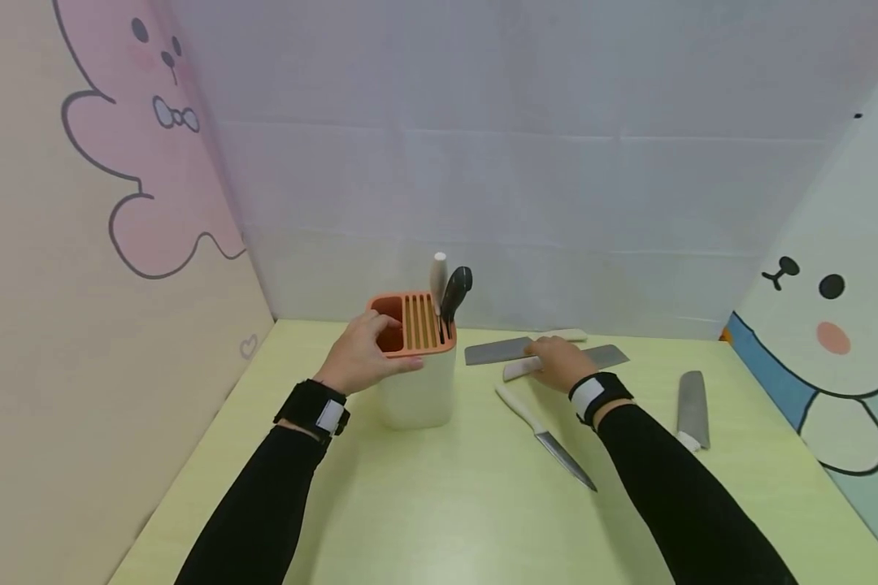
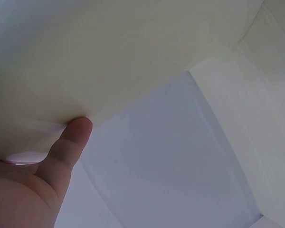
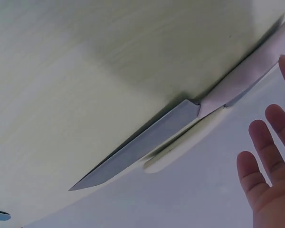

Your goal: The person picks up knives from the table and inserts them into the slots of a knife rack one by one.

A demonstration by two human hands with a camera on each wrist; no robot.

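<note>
The pale-handled knife [image 3: 161, 131] lies flat on the bench [image 1: 410, 520], its grey blade tapering to a slanted point, away from the holder [image 1: 417, 398]. The right hand [image 1: 559, 363] is over it, fingers loosely extended and apart; whether the thumb touches the handle I cannot tell. The left hand [image 1: 362, 353] grips the holder's orange rim, fingers inside the larger compartment, thumb outside. A white handle [image 1: 438, 280] and a black handle [image 1: 456, 291] rise from the slots.

A cleaver [image 1: 497, 351] lies close behind the knife, near the back edge by the backdrop [image 1: 519, 203]. A slim knife [image 1: 536, 426] slants in front. Bench surface stretches between the forearms, and right of the sleeve around another cleaver [image 1: 693, 406].
</note>
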